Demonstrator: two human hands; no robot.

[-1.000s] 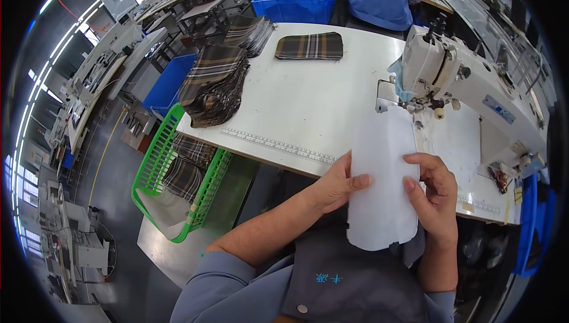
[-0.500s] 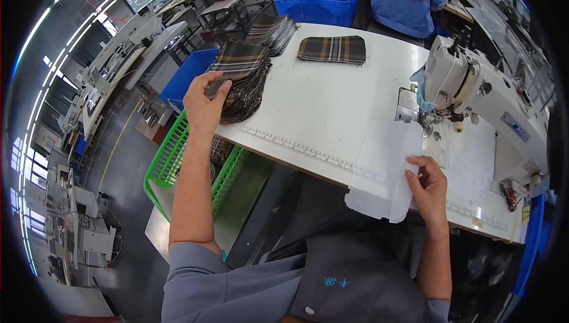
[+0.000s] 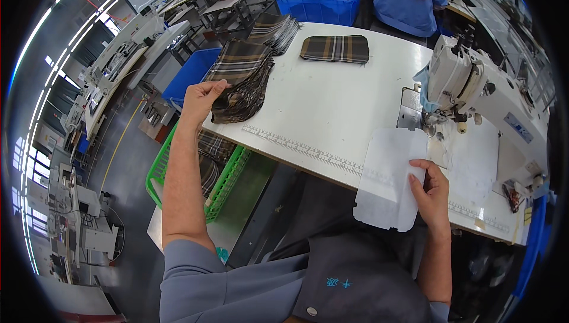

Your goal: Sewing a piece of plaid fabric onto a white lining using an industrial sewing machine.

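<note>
My left hand (image 3: 200, 99) is at the left edge of a tall stack of plaid fabric pieces (image 3: 244, 77), thumb and forefinger pinched on a corner of the cloth. How many layers it grips cannot be made out. My right hand (image 3: 432, 195) holds a white translucent sheet with notched corners (image 3: 388, 175) by its right side, thumb on top. That sheet lies partly on the white table (image 3: 314, 109) and hangs over its front edge. Beyond it stands a sewing machine (image 3: 504, 98); the sheet's far end is by its metal plate (image 3: 410, 109).
Another plaid stack (image 3: 275, 29) sits behind the first, and a separate plaid pad (image 3: 335, 49) lies at the table's back. A green basket (image 3: 222, 184) with plaid pieces is below left. Blue bins (image 3: 317, 9) and a seated person in blue (image 3: 403, 3) are beyond.
My left hand's fingers have closed from a spread pose onto the stack's edge, the hand shifting slightly down. The white sheet has straightened and moved slightly right and nearer with my right hand.
</note>
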